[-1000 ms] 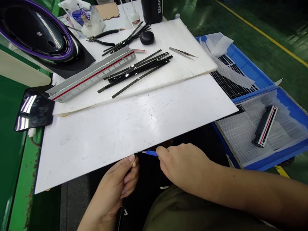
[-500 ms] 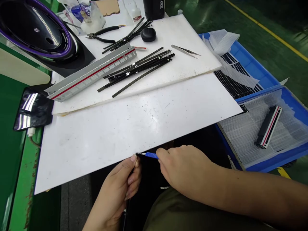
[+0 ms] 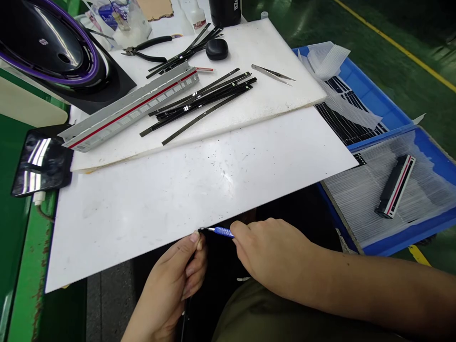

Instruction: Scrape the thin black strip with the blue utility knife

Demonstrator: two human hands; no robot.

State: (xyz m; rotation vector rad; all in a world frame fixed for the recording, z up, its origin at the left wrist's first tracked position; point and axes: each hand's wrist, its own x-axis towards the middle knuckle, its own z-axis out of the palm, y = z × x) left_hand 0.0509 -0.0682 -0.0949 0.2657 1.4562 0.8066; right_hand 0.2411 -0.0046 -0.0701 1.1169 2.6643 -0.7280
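My left hand (image 3: pixel 180 268) is closed at the front edge of the white board, thumb and fingers pinched on a thin black strip (image 3: pixel 184 319). Its upper end shows just past the thumb, and a length hangs below the hand; the middle is hidden by my fingers. My right hand (image 3: pixel 272 249) is wrapped round a blue-handled tool (image 3: pixel 223 232) with a slim metal tip. That tip points left and meets the strip's end beside my left thumb. I cannot tell the exact kind of tool.
On a white foam slab (image 3: pixel 281 102) lie several black strips (image 3: pixel 199 102), a grey model train carriage side (image 3: pixel 131 111), tweezers (image 3: pixel 272 73), cutting pliers (image 3: pixel 149 47) and a black case (image 3: pixel 217 49). Blue trays (image 3: pixel 402 242) stand right, one bearing a dark carriage shell (image 3: pixel 396 186). A phone (image 3: pixel 42 161) stands left.
The whole view has shifted slightly, so the bench things sit a little further left. The blue handle has turned a little in my right hand; both grips remain the same.
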